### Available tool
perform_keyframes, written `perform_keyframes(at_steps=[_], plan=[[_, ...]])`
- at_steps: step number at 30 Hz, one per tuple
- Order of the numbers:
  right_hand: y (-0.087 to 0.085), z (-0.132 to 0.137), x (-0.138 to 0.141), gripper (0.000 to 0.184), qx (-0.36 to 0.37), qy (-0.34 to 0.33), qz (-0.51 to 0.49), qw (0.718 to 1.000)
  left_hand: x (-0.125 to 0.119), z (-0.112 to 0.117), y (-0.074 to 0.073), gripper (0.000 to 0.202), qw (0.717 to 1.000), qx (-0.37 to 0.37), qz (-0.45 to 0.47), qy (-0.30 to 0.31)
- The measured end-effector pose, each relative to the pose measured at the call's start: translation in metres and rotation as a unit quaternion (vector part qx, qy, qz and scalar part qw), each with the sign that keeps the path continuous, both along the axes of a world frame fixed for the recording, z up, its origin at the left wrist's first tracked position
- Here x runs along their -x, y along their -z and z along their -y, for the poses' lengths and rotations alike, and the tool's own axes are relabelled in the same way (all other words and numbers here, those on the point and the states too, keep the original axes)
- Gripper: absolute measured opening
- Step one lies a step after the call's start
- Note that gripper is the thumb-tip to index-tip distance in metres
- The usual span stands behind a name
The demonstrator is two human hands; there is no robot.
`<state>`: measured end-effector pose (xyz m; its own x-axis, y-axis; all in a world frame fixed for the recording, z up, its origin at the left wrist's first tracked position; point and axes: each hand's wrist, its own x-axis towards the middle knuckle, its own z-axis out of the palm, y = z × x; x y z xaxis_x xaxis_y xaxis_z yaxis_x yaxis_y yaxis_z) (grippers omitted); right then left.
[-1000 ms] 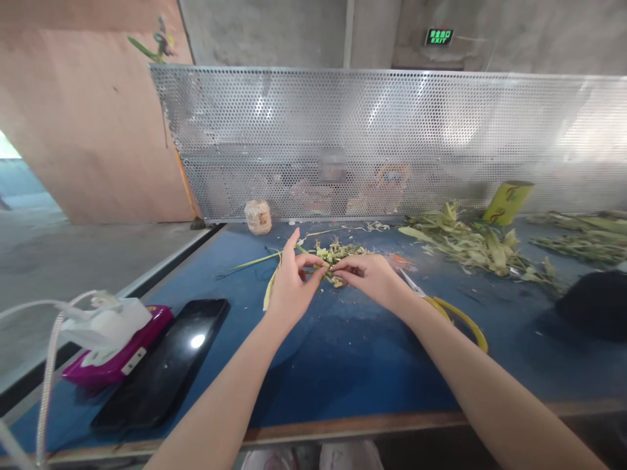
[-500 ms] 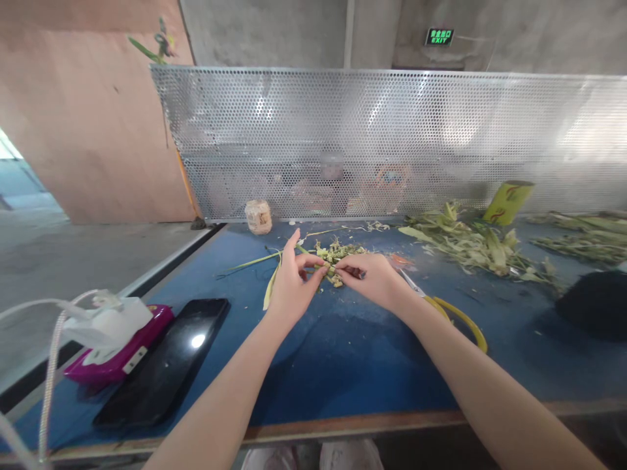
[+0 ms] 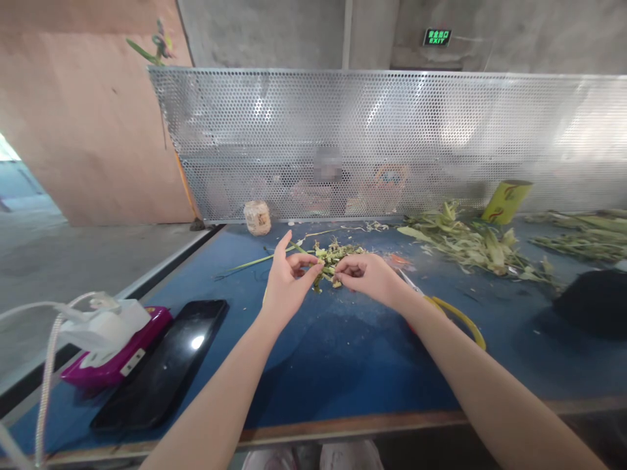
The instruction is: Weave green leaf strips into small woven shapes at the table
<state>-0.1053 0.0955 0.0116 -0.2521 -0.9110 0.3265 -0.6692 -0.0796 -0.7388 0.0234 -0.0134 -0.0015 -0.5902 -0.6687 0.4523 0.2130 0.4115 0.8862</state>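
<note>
Blue table [image 3: 333, 372]; hands [image 3: 284, 287] [image 3: 372, 279] — farther apart

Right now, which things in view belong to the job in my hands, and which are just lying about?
Likely part of the job:
Plant piece seemingly pinched by your left hand
Small plant heap by your right hand
Yellow-handled scissors, perhaps
Larger leaf pile, possibly

Probably lying about:
Black smartphone
Magenta power strip
White charger
Yellow-green container

Plant scraps [image 3: 337, 251] partly hidden behind left hand [image 3: 287, 281]
</note>
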Motion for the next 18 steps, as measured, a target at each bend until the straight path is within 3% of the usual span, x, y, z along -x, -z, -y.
perform_keyframes(at_steps=[6,13,18], plan=[[-0.0067,-0.0045,-0.0037,0.01,-0.009,-0.004,0.002,1.0,-0.0031,0.0001,-0.003,0.084,1.0,-0.007,0.005,-0.005],[-0.0067,-0.0074,-0.0018,0.014,0.022,-0.01,-0.116,0.993,-0.0025,-0.0011,-0.0067,0.08,0.996,-0.069,-0.052,0.002],[-0.0035,-0.0079,0.0024,0.011,0.106,0.021,-0.181,0.977,-0.002,-0.0059,-0.0099,0.081,0.991,-0.108,-0.075,0.036]])
